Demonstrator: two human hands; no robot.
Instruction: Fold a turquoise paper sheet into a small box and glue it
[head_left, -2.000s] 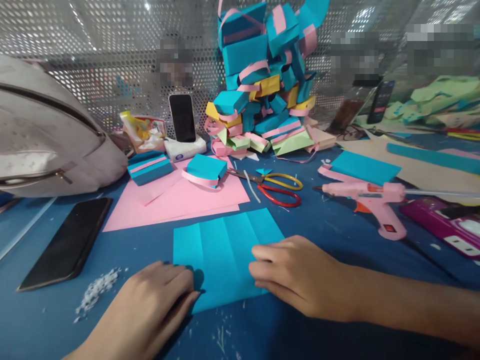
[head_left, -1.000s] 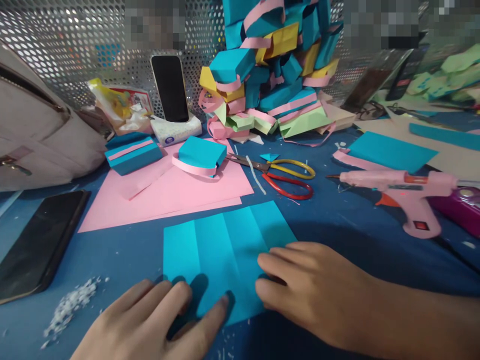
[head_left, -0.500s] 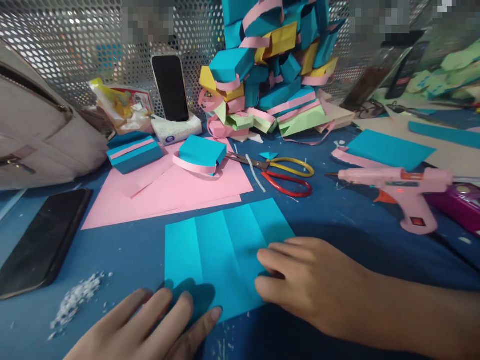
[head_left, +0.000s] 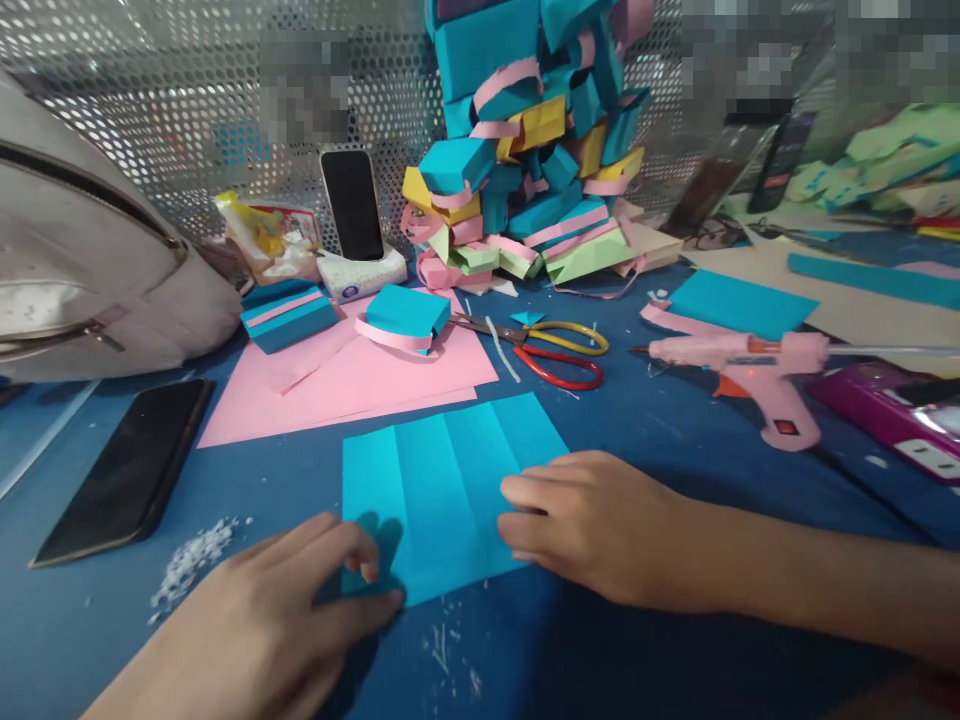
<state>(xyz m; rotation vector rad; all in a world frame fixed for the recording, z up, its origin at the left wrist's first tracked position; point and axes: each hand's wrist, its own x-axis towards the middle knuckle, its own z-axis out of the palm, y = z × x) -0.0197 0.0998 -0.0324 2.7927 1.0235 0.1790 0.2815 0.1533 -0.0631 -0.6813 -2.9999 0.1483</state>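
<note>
The left hand (head_left: pixel 296 590), thumb and forefinger apart, touches the near edge of a smooth blue paper sheet (head_left: pixel 442 500), a creased rectangle lying flat toward the tabletop's (head_left: pixel 262 485) near side. The right hand (head_left: pixel 589 530) lies curled over its right edge; pinching, I cannot tell.

Blue paper (head_left: pixel 442 500), white packet (head_left: pixel 379 275), perhaps speckled

No readable lettering — round blue mark (head_left: pixel 350 292) on white packet (head_left: pixel 381 270), too small to make out
</note>
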